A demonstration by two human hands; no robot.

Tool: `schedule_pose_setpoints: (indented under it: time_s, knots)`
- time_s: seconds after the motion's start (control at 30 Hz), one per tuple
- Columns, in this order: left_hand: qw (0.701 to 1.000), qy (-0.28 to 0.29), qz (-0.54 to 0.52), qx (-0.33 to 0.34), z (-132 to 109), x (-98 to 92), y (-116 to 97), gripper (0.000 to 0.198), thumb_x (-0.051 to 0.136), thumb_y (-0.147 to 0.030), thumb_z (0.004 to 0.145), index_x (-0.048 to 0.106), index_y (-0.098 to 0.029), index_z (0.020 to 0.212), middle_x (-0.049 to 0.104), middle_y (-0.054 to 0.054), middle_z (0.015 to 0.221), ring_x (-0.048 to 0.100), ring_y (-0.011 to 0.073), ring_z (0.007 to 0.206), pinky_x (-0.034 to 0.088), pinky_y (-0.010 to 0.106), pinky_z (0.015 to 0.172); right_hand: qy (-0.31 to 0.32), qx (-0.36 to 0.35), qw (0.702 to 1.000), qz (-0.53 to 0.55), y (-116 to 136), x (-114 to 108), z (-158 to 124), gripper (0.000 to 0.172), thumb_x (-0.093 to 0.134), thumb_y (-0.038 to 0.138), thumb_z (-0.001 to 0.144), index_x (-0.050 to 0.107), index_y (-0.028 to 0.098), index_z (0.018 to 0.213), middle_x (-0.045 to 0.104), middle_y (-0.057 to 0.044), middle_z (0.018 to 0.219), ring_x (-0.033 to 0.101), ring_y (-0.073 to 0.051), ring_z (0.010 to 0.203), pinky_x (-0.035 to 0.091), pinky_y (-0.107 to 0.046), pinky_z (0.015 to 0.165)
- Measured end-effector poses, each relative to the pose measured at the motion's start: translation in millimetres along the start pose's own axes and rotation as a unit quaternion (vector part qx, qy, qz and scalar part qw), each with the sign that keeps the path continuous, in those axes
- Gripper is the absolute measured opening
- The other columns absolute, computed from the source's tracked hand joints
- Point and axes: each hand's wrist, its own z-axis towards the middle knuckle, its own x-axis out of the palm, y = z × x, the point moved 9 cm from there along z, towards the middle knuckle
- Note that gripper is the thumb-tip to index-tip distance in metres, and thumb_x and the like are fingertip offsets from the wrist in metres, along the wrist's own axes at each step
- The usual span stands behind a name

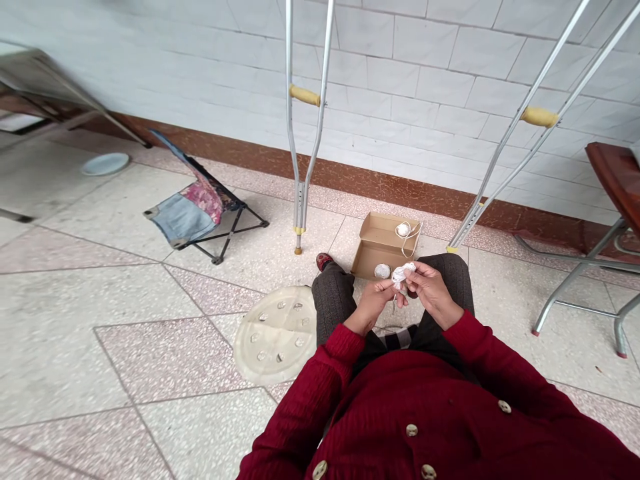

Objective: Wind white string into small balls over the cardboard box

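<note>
Apparently winding or untangling a white cord bundle, pinched in left hand and right hand, at the near-right corner of the open cardboard box. Likely calling next for even tension.

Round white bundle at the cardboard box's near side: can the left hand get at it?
Likely yes: the round white bundle lies just beyond the left hand, nothing visibly between, though that hand grips white cord.
</note>
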Motion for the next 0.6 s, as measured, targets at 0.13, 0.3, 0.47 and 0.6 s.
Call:
schedule_pose_setpoints:
  time_s: [0.13,0.3,0.47,0.6]
  knots:
    - [0.995,-0.013,0.103,0.007,2,1.3,14,0.036,0.065,-0.048,0.082,0.069,-0.013,0.079,0.061,0.0,0.049,0.062,0.0159,0.056,0.046,0.027,0.068,-0.044,-0.057,0.997,-0.037,-2,-7,7,0.03,0.08,0.036,0.066,0.068,0.017,0.087,0.052,0.006,0.054,0.043,-0.008,0.045,0.037,-0.023,0.044]
    - [0.938,-0.038,0.34,0.048,-2,-3.3,-5,0.034,0.052,-0.037,0.092,0.068,-0.016,0.072,0.064,0.001,0.055,0.059,0.0142,0.056,0.044,0.025,0.066,-0.046,-0.147,0.968,-0.2,4,-12,7,0.023,0.074,0.035,0.073,0.071,0.018,0.088,0.059,0.0,0.075,0.047,-0.008,0.049,0.038,-0.023,0.044]
    - [0.746,-0.058,0.636,0.19,-9,1.0,-62,0.03,0.046,-0.024,0.095,0.069,-0.017,0.078,0.067,0.005,0.07,0.061,0.0179,0.07,0.044,0.034,0.086,0.008,-0.141,0.958,-0.25,-3,-12,7,0.02,0.074,0.035,0.073,0.072,0.018,0.085,0.059,-0.002,0.081,0.045,-0.007,0.05,0.034,-0.022,0.041]
    - [0.703,-0.047,0.669,0.236,-8,0.7,-72,0.027,0.045,-0.018,0.094,0.071,-0.017,0.086,0.068,0.006,0.074,0.061,0.0187,0.074,0.038,0.042,0.102,0.083,-0.05,0.975,-0.202,-16,-8,9,0.025,0.079,0.036,0.068,0.072,0.017,0.083,0.056,0.002,0.062,0.042,-0.007,0.045,0.032,-0.021,0.04]
